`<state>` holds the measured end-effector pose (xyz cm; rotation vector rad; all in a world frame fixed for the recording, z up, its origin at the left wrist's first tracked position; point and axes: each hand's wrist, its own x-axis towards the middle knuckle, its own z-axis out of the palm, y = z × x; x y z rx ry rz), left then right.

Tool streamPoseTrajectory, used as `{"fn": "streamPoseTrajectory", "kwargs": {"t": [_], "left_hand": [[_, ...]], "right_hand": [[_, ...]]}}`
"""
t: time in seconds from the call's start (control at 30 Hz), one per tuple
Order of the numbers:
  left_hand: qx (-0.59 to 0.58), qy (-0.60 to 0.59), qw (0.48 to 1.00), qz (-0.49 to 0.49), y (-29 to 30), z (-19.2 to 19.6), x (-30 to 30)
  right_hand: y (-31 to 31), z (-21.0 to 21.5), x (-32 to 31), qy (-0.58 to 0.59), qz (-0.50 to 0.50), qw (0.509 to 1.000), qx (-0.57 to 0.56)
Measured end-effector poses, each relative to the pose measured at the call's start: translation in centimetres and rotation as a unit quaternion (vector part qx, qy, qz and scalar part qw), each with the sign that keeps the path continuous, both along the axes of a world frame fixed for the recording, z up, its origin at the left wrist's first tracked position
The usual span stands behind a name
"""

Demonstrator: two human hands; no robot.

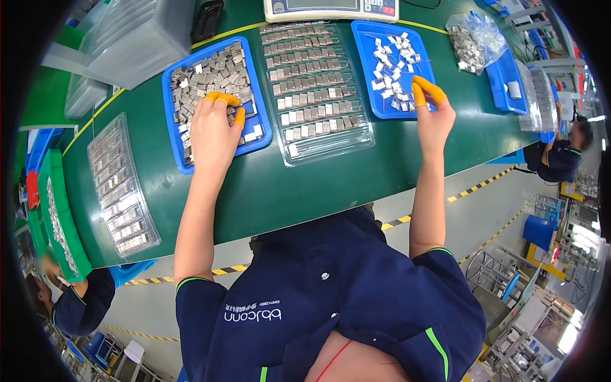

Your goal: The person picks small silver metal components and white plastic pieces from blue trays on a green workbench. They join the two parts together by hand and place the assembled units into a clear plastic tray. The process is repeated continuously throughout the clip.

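Note:
Yellow finger cots cover several fingertips of both my hands. My left hand [216, 127] is over the near right part of a blue tray [169, 114] heaped with small silvery metal blocks [213, 73]. Its thumb and fingers are bent, with a gap between them, and the fingertips are at the blocks. My right hand [435, 118] is above the right edge of a second blue tray [382, 114], which holds small white connectors [398, 63]. Thumb and index fingertips meet there in a pinch; whatever is between them is hidden. Between the trays lies a clear plastic blister tray [299, 153] with rows of blocks.
A second filled blister tray [130, 191] lies at the left, near a green bin [63, 216]. Stacked clear trays [137, 38] stand far left. A scale [331, 9] is at the back. A plastic bag of parts [471, 48] and a blue bin [503, 79] are at the right.

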<state>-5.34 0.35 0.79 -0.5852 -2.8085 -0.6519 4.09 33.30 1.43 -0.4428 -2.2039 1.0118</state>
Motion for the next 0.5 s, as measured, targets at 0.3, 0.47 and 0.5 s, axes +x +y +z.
{"fn": "streamPoseTrajectory", "kwargs": {"t": [0.3,0.47,0.5], "left_hand": [[0.074,-0.109,0.991,0.017,-0.3,1.0,-0.2],[0.074,-0.098,0.992,-0.043,-1.0,0.7,-0.2],[0.058,-0.081,0.994,-0.041,-1.0,0.6,-0.1]], "right_hand": [[-0.3,-0.7,-3.1,-0.102,0.181,0.960,0.187],[0.7,-1.7,-3.4,-0.168,0.195,0.941,0.221],[0.7,-1.4,-3.0,-0.177,0.185,0.942,0.216]]}}
